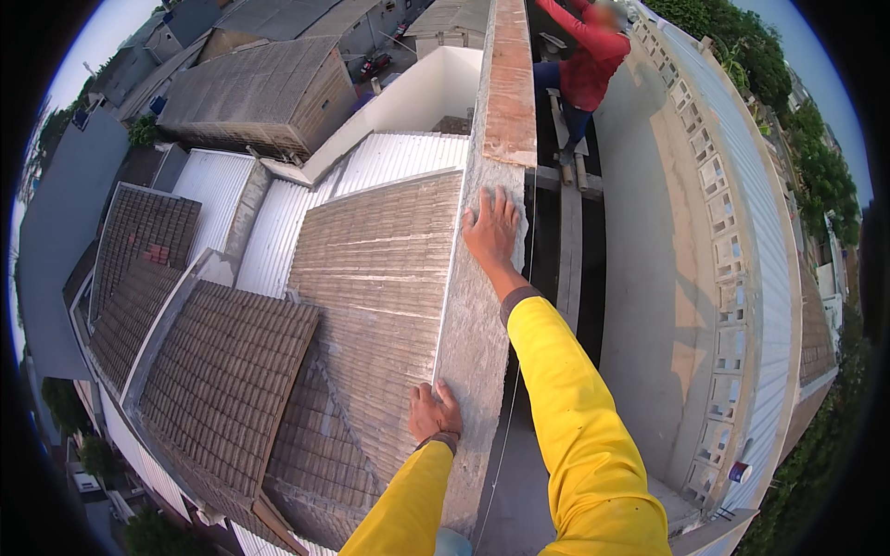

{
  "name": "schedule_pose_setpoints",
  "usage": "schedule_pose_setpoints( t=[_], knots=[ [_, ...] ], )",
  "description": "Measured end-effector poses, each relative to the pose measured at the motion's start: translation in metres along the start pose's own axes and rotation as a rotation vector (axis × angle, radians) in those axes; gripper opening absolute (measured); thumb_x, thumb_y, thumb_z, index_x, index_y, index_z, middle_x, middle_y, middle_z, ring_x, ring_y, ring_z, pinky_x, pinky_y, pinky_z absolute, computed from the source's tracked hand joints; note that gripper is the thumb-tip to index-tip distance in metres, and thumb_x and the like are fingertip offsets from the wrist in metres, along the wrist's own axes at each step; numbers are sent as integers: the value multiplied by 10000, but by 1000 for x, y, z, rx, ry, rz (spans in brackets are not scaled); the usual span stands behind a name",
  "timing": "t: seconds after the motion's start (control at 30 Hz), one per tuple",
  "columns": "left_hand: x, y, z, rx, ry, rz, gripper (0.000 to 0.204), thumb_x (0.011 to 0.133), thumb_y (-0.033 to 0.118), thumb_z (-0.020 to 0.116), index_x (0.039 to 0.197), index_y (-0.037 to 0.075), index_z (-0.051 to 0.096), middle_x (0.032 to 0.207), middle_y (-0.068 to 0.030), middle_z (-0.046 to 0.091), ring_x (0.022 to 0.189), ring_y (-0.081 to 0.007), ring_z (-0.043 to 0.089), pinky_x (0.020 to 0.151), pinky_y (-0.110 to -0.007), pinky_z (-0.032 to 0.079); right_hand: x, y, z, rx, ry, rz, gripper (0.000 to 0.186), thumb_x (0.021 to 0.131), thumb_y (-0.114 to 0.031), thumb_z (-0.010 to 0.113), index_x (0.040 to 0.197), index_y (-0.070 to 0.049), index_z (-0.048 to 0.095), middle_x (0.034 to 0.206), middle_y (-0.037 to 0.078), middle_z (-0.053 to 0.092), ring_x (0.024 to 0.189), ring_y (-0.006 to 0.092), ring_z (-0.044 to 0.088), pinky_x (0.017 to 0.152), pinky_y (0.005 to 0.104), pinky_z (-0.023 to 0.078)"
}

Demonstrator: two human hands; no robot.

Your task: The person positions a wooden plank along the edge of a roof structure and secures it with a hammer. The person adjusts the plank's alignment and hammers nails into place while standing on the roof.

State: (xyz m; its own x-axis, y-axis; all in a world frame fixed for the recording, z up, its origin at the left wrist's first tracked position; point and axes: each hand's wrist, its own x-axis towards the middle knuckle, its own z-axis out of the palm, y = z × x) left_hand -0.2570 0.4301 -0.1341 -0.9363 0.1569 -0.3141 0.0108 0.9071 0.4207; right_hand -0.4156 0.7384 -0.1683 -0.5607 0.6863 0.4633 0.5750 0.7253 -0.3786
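I watch a rough concrete wall top (pixel 476 306) run from six o'clock up toward half past twelve. A reddish-brown strip (pixel 511 102) caps its far stretch near twelve; brick or board, I cannot tell. The right hand (pixel 492 230) lies palm down on bare concrete toward one, fingers spread. Near six, the left hand (pixel 434 413) rests at the wall's left edge.

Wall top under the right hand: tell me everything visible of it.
The wall top is a long, narrow, rough grey strip, seemingly concrete, running away from the wearer. Farther along, a reddish, brick-like stretch begins. Tiled roofing lies along its left, a dark gap along its right. The right hand lies on it; the left hand is at its left edge.
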Motion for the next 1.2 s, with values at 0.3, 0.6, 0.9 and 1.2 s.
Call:
schedule_pose_setpoints(
  t=[0.3, 0.6, 0.9, 1.2],
  knots=[
    [0, 2, -8, -16, -46, -29, 476, 1045, 443, 479, 1155, 16, 659, 1205, -196, 621, 1108, -429, 636, 918, -517, 505, 0, -4, 0, 2, -9, -4, 585, 952, -321, 646, 1450, -38, 527, 1548, 253, 443, 1463, 422, 373, 1207, 571, 283],
    [0, 1, 8, -64, 15, 12, 490, 1044, 446, 482, 1155, -2, 648, 1237, -238, 622, 1136, -469, 619, 942, -534, 495, -17, 4, -10, 36, -96, -2, 654, 973, -344, 653, 1510, -15, 475, 1635, 260, 345, 1557, 442, 245, 1264, 580, 218],
    [5, -11, 4, -40, 13, 22, 495, 1029, 454, 497, 1139, 5, 673, 1236, -292, 639, 1116, -494, 644, 931, -566, 514, -215, -73, -158, 447, -200, 95, 498, 1022, -224, 597, 1453, 10, 510, 1549, 252, 456, 1505, 460, 346, 1219, 538, 338],
    [5, -10, 23, -39, 117, 45, 537, 1025, 481, 469, 1141, 12, 705, 1266, -291, 653, 1088, -494, 660, 924, -564, 523, -376, -85, -206, 494, -196, 242, 454, 990, -147, 597, 1404, 23, 517, 1444, 256, 518, 1403, 451, 470, 1191, 525, 388]
  ],
)
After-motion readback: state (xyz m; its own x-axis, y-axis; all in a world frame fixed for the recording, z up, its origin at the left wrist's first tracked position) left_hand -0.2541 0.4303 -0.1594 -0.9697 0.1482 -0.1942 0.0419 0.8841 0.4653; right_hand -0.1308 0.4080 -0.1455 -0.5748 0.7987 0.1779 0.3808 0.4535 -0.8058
